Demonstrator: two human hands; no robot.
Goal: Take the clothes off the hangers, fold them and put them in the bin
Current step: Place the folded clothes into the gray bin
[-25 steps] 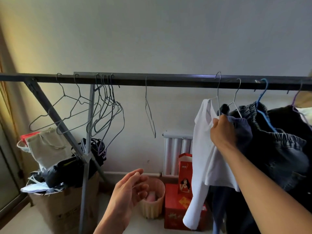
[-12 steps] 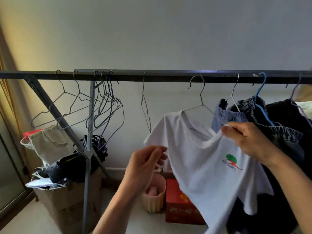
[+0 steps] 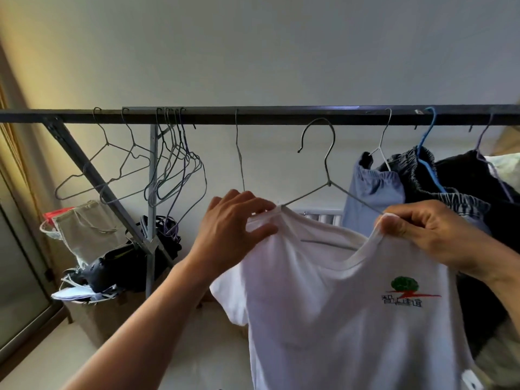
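Observation:
A white T-shirt (image 3: 332,299) with a green tree logo hangs on a grey wire hanger (image 3: 326,170) that is off the dark clothes rail (image 3: 281,115), its hook just below the bar. My right hand (image 3: 433,235) pinches the shirt's collar and the hanger's right arm. My left hand (image 3: 233,223) grips the shirt's left shoulder at the collar. On the rail at the right hang light blue shorts (image 3: 374,198), dark grey shorts (image 3: 439,192) on a blue hanger and a black garment (image 3: 478,178).
Several empty wire hangers (image 3: 168,170) hang on the rail's left part, one more in the middle. A cardboard box (image 3: 112,311) full of bags and papers stands at the lower left beside the rack's slanted leg. A glass door is at the far left.
The hanger with the white shirt has come off the rail and moved toward me. My left hand rose and took hold of the shirt's left shoulder. The view has moved closer.

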